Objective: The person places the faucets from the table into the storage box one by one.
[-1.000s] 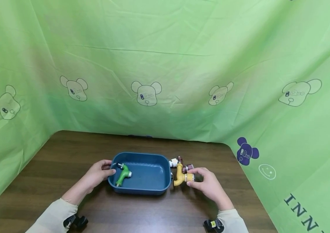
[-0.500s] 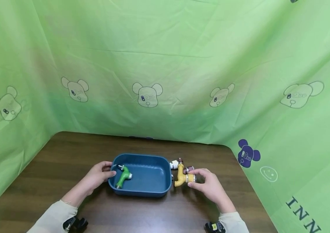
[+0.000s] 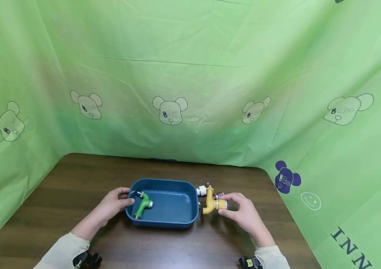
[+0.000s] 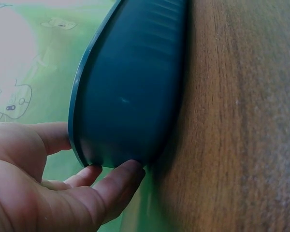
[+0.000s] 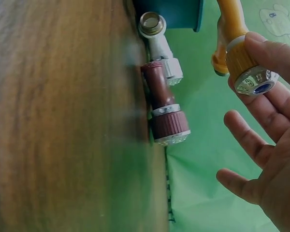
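Observation:
A dark blue tray [image 3: 177, 185] sits on the brown wooden table [image 3: 76, 175] with a green nozzle [image 3: 142, 204] lying in its left half. My left hand [image 3: 114, 201] grips the tray's left rim [image 4: 79, 121], thumb inside and fingers under the wall. My right hand [image 3: 240, 211] pinches the ribbed head of a yellow nozzle [image 3: 211, 202], lifted just off the table to the right of the tray; the right wrist view shows thumb and forefinger on the yellow nozzle [image 5: 237, 48]. A maroon nozzle [image 5: 164, 113] and a white nozzle [image 5: 159, 46] lie on the wood beneath.
Green cloth printed with bears [image 3: 170, 110] hangs behind and on both sides of the table. The white nozzle [image 3: 201, 190] lies against the tray's right end. Bare wood stretches in front of the tray and to the left.
My right hand has raised the yellow nozzle off the table and turned it slightly toward the tray. The left hand and tray have stayed put.

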The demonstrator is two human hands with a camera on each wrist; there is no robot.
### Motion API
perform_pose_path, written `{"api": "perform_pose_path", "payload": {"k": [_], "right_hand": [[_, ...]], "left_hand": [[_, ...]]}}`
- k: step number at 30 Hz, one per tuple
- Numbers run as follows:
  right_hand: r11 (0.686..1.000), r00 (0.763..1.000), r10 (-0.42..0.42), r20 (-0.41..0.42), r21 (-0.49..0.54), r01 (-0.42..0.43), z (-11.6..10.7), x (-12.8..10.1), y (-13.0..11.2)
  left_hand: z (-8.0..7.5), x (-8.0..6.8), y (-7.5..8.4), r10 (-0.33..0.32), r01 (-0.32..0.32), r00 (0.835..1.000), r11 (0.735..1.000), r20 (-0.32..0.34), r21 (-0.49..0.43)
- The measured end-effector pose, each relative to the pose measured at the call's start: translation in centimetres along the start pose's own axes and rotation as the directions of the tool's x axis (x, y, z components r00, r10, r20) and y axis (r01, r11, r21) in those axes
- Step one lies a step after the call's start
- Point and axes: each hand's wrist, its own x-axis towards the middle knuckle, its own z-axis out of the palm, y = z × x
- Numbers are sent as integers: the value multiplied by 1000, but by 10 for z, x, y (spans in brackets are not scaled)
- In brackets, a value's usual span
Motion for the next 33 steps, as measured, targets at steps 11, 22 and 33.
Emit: {"api": "perform_pose_path", "payload": {"k": [11,22,33], "right_hand": [[999,999,-37,-17,7,38,-6,4,-5],[996,996,-88,-18,12,88,-9,12,-24],[991,993,-116,-6,68,116,-2,20,-39]], "left_hand": [[-1,1,-2,2,-1,1000,1000,3,-9],[0,1,-1,4,-4,1000,1000,11,-6],[-1,1,-1,-1,1,1000,1000,3,3]]}}
